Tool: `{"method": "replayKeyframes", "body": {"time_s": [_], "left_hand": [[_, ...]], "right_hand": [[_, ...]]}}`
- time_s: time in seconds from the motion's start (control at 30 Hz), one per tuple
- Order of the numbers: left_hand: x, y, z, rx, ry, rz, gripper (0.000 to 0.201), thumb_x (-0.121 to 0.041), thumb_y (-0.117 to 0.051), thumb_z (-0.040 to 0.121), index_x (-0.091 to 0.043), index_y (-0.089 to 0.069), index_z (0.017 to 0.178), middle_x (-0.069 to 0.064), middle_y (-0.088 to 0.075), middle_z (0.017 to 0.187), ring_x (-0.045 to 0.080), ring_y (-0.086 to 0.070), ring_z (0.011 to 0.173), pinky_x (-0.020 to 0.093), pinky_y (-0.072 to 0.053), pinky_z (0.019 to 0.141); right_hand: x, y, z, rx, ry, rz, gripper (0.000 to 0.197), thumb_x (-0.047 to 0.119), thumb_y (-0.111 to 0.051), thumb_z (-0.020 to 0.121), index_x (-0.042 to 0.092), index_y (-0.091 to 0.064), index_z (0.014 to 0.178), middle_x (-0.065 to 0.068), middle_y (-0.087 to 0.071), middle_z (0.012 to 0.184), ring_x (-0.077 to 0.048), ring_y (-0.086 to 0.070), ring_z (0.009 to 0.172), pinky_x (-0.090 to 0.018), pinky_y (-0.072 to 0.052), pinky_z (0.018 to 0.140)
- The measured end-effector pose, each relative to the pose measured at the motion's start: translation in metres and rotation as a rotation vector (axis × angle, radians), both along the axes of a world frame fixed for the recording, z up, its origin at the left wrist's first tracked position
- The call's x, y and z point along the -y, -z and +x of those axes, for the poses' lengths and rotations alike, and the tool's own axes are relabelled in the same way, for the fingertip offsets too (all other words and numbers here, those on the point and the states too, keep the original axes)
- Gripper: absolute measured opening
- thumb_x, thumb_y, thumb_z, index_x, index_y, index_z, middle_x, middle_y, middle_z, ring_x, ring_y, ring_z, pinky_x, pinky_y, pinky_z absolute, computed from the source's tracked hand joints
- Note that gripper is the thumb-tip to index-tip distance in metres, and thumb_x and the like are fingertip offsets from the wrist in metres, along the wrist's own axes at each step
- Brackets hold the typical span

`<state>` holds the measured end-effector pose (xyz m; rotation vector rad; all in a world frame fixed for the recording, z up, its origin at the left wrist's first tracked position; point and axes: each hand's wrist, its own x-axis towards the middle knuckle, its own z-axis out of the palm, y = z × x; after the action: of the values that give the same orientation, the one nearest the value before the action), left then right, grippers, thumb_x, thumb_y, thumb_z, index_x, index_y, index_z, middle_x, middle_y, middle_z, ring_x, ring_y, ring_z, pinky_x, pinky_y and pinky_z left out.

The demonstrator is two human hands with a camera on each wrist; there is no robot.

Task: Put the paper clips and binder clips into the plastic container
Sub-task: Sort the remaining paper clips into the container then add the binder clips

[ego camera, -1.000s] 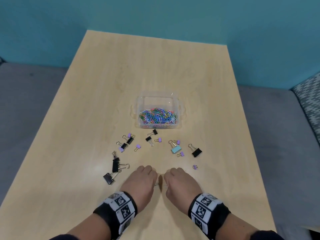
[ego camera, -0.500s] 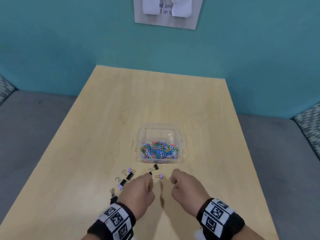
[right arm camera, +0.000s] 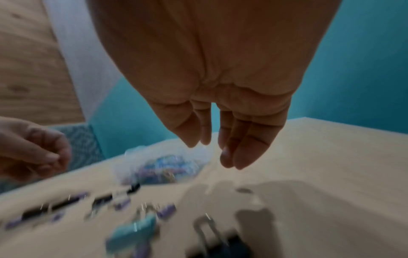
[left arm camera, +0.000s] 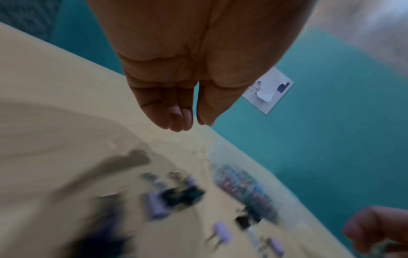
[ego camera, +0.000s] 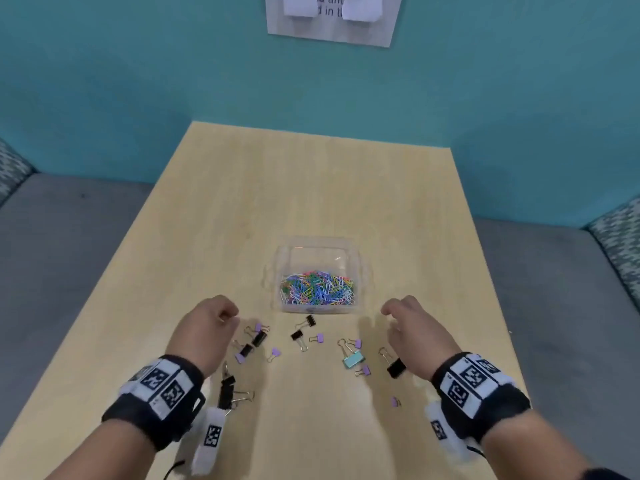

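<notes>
A clear plastic container [ego camera: 360, 271] stands mid-table, with a heap of coloured paper clips [ego camera: 317, 292] inside. Several binder clips lie loose in front of it: a teal one [ego camera: 354, 359], black ones [ego camera: 396, 368] [ego camera: 259, 338] [ego camera: 227, 389], and small purple ones [ego camera: 320, 337]. My left hand [ego camera: 230, 317] [left arm camera: 194, 120] hovers left of the clips, fingers curled with the thumb close; nothing shows in it. Right of the clips hangs my right hand [ego camera: 389, 315] [right arm camera: 212, 150], fingers loose and empty. Both wrist views are blurred.
The light wooden table [ego camera: 311, 188] butts against a teal wall with a paper notice [ego camera: 332, 19]. Grey seating [ego camera: 69, 244] flanks both long sides. The table's right edge runs close to my right wrist.
The hands, close together half a second ago, have spread apart: left hand leftward, right hand rightward. The right hand's fingers have loosened. The clips behind them are uncovered.
</notes>
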<state>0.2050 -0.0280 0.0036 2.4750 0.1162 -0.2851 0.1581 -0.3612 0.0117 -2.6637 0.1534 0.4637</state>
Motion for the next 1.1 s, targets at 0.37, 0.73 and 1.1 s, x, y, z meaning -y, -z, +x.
{"method": "replayKeyframes", "body": {"time_s": [0.37,0.73,1.1], "left_hand": [[-0.031,0.024,-0.108,-0.187,0.204,0.152,0.048,-0.05,-0.075,0.063,-0.033,-0.048,0.098,-0.014,-0.041,0.093,0.005,-0.048,0.08,0.02,-0.036,0.063],[-0.025,0.017,-0.115,-0.121,0.028,0.095,0.004,-0.029,-0.06,0.081,-0.026,-0.06,0.084,-0.008,-0.052,0.085,0.009,-0.053,0.071,0.024,-0.038,0.059],[-0.026,0.016,-0.104,-0.123,0.052,0.035,0.006,-0.022,-0.049,0.089,-0.028,-0.047,0.089,-0.004,-0.06,0.072,0.016,-0.055,0.064,0.029,-0.041,0.056]], "right_hand": [[0.003,0.041,-0.068,-0.02,-0.023,-0.088,0.023,0.037,-0.057,0.09,0.026,-0.049,0.108,0.005,-0.039,0.103,-0.016,-0.048,0.087,-0.027,-0.043,0.069],[0.001,0.031,-0.052,-0.009,0.422,0.282,0.005,0.016,-0.058,0.082,0.013,-0.059,0.078,-0.005,-0.056,0.078,-0.022,-0.057,0.055,-0.027,-0.042,0.053],[-0.007,0.022,-0.098,-0.119,0.264,0.221,0.016,0.036,-0.052,0.091,0.023,-0.045,0.086,0.001,-0.058,0.068,-0.016,-0.05,0.055,-0.03,-0.037,0.051]]}}
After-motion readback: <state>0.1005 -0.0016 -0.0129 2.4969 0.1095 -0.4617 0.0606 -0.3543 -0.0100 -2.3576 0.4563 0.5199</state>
